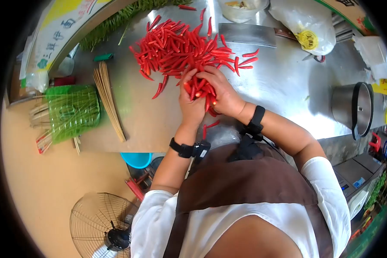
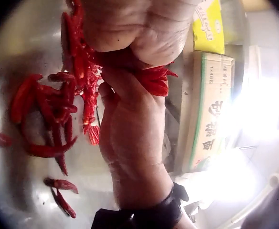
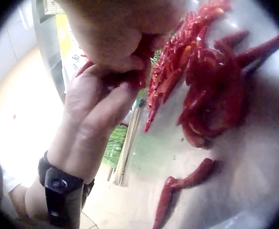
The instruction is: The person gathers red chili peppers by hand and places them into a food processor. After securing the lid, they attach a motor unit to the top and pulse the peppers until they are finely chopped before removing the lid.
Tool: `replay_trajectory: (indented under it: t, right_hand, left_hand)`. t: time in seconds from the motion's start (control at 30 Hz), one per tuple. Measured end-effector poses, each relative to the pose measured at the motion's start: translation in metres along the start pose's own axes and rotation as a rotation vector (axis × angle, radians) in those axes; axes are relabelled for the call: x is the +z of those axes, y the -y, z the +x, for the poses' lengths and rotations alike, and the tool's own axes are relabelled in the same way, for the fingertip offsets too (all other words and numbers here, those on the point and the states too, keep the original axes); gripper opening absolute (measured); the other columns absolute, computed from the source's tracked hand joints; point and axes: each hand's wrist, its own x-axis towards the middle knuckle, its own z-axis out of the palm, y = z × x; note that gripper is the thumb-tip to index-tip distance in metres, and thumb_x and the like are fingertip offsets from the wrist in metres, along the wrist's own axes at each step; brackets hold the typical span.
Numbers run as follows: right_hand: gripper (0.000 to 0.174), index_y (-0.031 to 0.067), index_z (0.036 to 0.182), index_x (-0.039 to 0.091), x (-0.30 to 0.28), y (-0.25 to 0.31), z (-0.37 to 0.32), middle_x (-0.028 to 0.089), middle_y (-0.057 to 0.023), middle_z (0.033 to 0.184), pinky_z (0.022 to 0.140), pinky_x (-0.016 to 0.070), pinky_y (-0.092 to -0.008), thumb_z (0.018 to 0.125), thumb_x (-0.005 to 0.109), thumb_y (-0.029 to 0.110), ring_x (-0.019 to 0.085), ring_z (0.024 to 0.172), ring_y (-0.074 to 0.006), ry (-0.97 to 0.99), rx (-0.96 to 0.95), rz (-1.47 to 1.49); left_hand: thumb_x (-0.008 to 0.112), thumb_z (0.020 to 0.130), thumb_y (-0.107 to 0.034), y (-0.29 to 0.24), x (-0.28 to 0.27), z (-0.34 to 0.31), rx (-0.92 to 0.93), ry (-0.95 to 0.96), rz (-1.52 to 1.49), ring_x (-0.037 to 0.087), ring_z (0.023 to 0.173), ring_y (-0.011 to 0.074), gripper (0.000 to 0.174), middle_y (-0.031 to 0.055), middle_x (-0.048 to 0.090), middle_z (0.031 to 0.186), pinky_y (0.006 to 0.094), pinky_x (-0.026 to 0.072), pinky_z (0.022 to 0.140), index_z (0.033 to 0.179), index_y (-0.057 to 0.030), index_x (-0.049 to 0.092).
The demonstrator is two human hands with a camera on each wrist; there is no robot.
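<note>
Both hands gather a bunch of red chilies (image 1: 198,88) between them at the near edge of a larger chili pile (image 1: 172,47). The left hand (image 1: 191,103) curls round the bunch from one side; its fingers reach toward the pile. From the other side the right hand (image 1: 225,94) holds the same bunch, thumb and fingers bent over it. In the left wrist view, chili tips (image 2: 156,81) poke out between the two hands. Some loose chilies (image 3: 184,183) lie on the steel table below the hands in the right wrist view.
A cleaver (image 1: 249,35) lies beyond the pile, beside a plastic bowl (image 1: 241,15) and a white plastic bag (image 1: 303,21). Wooden skewers (image 1: 109,101) and a green-wrapped bundle (image 1: 73,114) are at the left. A metal pot (image 1: 346,105) stands at the right of the steel table (image 1: 284,81).
</note>
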Motion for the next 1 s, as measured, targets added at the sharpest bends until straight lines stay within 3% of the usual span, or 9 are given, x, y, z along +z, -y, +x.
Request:
replay_trajectory:
  t: [0.2, 0.33, 0.43, 0.57, 0.6, 0.67, 0.8, 0.9, 1.0]
  right_hand:
    - [0.061, 0.0078, 0.127, 0.050, -0.047, 0.026, -0.003, 0.045, -0.0208, 0.132, 0.101, 0.0407, -0.0441, 0.070, 0.071, 0.000, 0.046, 0.120, -0.0413, -0.076, -0.005, -0.025]
    - [0.064, 0.0075, 0.128, 0.048, -0.115, 0.045, -0.018, 0.043, -0.0202, 0.133, 0.102, 0.0407, -0.0433, 0.070, 0.073, -0.001, 0.045, 0.122, -0.0405, -0.188, -0.039, -0.095]
    - [0.062, 0.0072, 0.127, 0.049, -0.181, 0.064, -0.042, 0.045, -0.0203, 0.131, 0.099, 0.0429, -0.0427, 0.070, 0.072, -0.002, 0.048, 0.118, -0.0405, -0.351, -0.022, -0.222]
    - [0.060, 0.0081, 0.124, 0.051, -0.273, 0.072, -0.098, 0.047, -0.0202, 0.128, 0.096, 0.0449, -0.0417, 0.069, 0.071, -0.005, 0.051, 0.114, -0.0406, -0.580, 0.038, -0.323]
    - [0.061, 0.0080, 0.124, 0.051, -0.302, 0.080, -0.109, 0.047, -0.0203, 0.128, 0.096, 0.0452, -0.0413, 0.069, 0.070, -0.006, 0.051, 0.114, -0.0407, -0.624, 0.018, -0.460]
    - [0.063, 0.0076, 0.125, 0.051, -0.354, 0.081, -0.139, 0.048, -0.0203, 0.127, 0.096, 0.0456, -0.0406, 0.067, 0.070, -0.008, 0.051, 0.114, -0.0409, -0.687, 0.036, -0.632]
    - [0.076, 0.0075, 0.135, 0.043, -0.440, 0.056, -0.191, 0.050, -0.0205, 0.125, 0.098, 0.0450, -0.0387, 0.066, 0.073, -0.003, 0.051, 0.117, -0.0362, -0.710, 0.281, -0.626]
    - [0.085, 0.0062, 0.146, 0.031, -0.486, 0.027, -0.229, 0.049, -0.0206, 0.135, 0.102, 0.0424, -0.0362, 0.074, 0.076, 0.015, 0.053, 0.121, -0.0300, -0.642, 0.617, -0.350]
    - [0.076, 0.0041, 0.143, 0.038, -0.510, 0.025, -0.252, 0.051, -0.0215, 0.135, 0.101, 0.0426, -0.0345, 0.079, 0.075, 0.022, 0.054, 0.120, -0.0279, -0.674, 0.644, -0.315]
  left_hand:
    - [0.062, 0.078, 0.007, -0.052, 0.037, 0.003, 0.044, 0.055, 0.132, 0.048, 0.124, 0.0205, 0.055, 0.0098, 0.048, 0.135, 0.0341, 0.0379, 0.107, 0.130, -0.0026, 0.047]
    - [0.060, 0.083, 0.006, -0.084, 0.097, 0.002, 0.026, 0.220, -0.130, 0.053, 0.119, 0.0206, 0.052, 0.0104, 0.051, 0.133, 0.0338, 0.0438, 0.102, 0.133, -0.0040, 0.045]
    - [0.062, 0.082, 0.007, -0.109, 0.163, 0.001, 0.015, 0.429, -0.246, 0.052, 0.122, 0.0222, 0.054, 0.0116, 0.049, 0.135, 0.0343, 0.0422, 0.104, 0.133, -0.0037, 0.045]
    - [0.064, 0.074, 0.011, -0.138, 0.275, -0.012, 0.313, 0.694, -0.215, 0.046, 0.128, 0.0243, 0.061, 0.0126, 0.043, 0.140, 0.0348, 0.0387, 0.106, 0.131, -0.0056, 0.050]
    - [0.064, 0.073, 0.010, -0.142, 0.303, -0.018, 0.201, 0.793, -0.287, 0.045, 0.129, 0.0236, 0.062, 0.0133, 0.042, 0.141, 0.0346, 0.0382, 0.106, 0.131, -0.0057, 0.050]
    - [0.060, 0.071, 0.011, -0.140, 0.370, -0.026, 0.252, 0.908, -0.370, 0.047, 0.127, 0.0224, 0.062, 0.0142, 0.047, 0.138, 0.0333, 0.0391, 0.105, 0.131, -0.0047, 0.050]
    - [0.059, 0.077, 0.009, -0.147, 0.471, -0.035, -0.143, 1.214, -0.373, 0.047, 0.125, 0.0188, 0.072, 0.0118, 0.045, 0.141, 0.0296, 0.0393, 0.104, 0.144, 0.0006, 0.033]
    - [0.064, 0.078, 0.000, -0.116, 0.512, -0.029, -0.099, 1.364, -0.097, 0.041, 0.132, 0.0210, 0.079, 0.0154, 0.032, 0.149, 0.0302, 0.0357, 0.106, 0.148, 0.0008, 0.027]
    - [0.064, 0.082, -0.002, -0.112, 0.516, -0.020, 0.008, 1.382, -0.044, 0.030, 0.140, 0.0248, 0.074, 0.0166, 0.020, 0.156, 0.0329, 0.0327, 0.109, 0.147, 0.0003, 0.030]
